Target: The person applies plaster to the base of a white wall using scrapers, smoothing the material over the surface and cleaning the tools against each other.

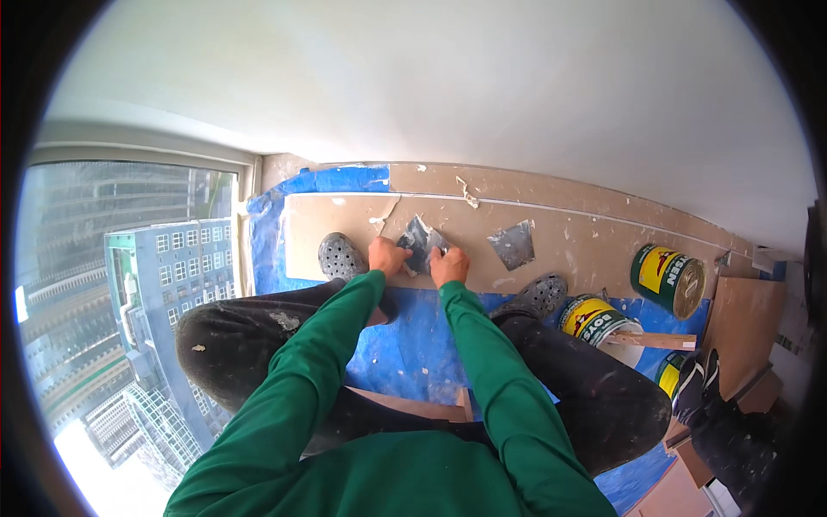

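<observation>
My left hand (389, 257) is closed, its fingers pinching the edge of a flat grey putty blade (415, 238) smeared with pale putty. Right beside it, my right hand (450, 265) grips a second grey putty blade (432, 241). The two blades meet or overlap between my hands, low over a tan board (327, 211); which lies on top I cannot make out. Farther right, a third square grey blade (512, 245) lies flat on the board, with whitish smears on it.
My feet, in grey perforated clogs (340, 257), stand either side. Blue sheeting (405, 345) covers the floor. On the right are paint cans (655, 276), one open with a wooden stick (650, 340). Another person's leg (732, 431) is nearby. A window (129, 224) stands left, a white wall (474, 95) ahead.
</observation>
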The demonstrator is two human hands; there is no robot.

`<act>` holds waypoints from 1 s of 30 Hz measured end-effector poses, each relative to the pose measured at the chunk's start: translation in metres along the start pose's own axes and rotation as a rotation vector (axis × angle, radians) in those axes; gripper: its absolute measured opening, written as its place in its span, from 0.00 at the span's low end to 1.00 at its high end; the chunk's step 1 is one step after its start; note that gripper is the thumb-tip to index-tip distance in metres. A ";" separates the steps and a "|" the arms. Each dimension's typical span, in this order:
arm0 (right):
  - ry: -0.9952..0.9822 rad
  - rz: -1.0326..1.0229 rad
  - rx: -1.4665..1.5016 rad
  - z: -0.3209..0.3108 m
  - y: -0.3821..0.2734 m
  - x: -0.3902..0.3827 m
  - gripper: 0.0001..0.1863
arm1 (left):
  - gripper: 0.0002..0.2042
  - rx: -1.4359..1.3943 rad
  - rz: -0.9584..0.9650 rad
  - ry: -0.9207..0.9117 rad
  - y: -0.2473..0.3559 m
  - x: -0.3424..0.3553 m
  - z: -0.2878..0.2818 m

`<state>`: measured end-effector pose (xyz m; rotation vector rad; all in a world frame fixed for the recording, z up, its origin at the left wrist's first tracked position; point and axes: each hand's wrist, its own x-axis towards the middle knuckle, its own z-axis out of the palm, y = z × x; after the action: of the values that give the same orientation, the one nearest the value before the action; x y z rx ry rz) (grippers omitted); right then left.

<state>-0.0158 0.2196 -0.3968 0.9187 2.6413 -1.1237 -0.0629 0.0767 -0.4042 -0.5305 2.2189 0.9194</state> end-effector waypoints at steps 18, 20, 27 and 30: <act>-0.149 -0.078 -0.060 0.011 -0.036 0.052 0.21 | 0.14 0.015 0.186 0.068 -0.023 0.017 0.014; -0.224 -0.185 -0.029 -0.003 -0.028 0.061 0.22 | 0.13 -0.011 0.179 -0.004 -0.021 0.016 0.008; 0.071 -0.118 0.094 -0.006 0.051 -0.049 0.19 | 0.10 0.117 0.102 -0.350 0.006 0.012 -0.023; 0.036 -0.038 0.055 0.000 0.020 -0.053 0.17 | 0.12 0.144 0.172 -0.329 0.005 0.008 -0.020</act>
<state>0.0384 0.2047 -0.3911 0.9106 2.6797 -1.2052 -0.0796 0.0645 -0.3966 -0.1121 2.0299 0.8554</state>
